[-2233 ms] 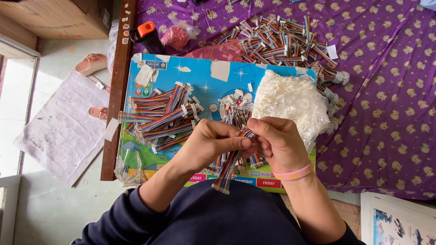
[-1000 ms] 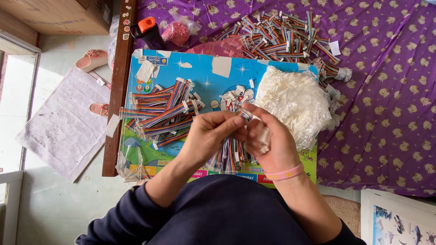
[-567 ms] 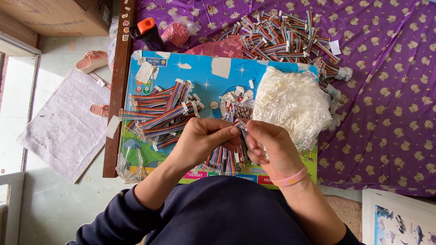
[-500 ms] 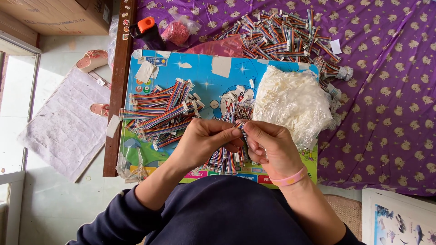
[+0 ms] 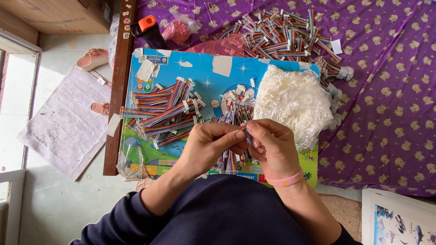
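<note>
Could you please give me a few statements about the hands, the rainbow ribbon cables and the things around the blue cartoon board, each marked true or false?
1. Both hands, left hand and right hand, pinch one multicoloured ribbon cable between them. True.
2. The clear bag of white plastic connectors lies left of the hands. False: it lies on the right part of the blue cartoon board.
3. A pink wristband sits on the right wrist. True.
4. The orange-capped black bottle stands on the board. False: it lies beyond the board's far left corner.
</note>
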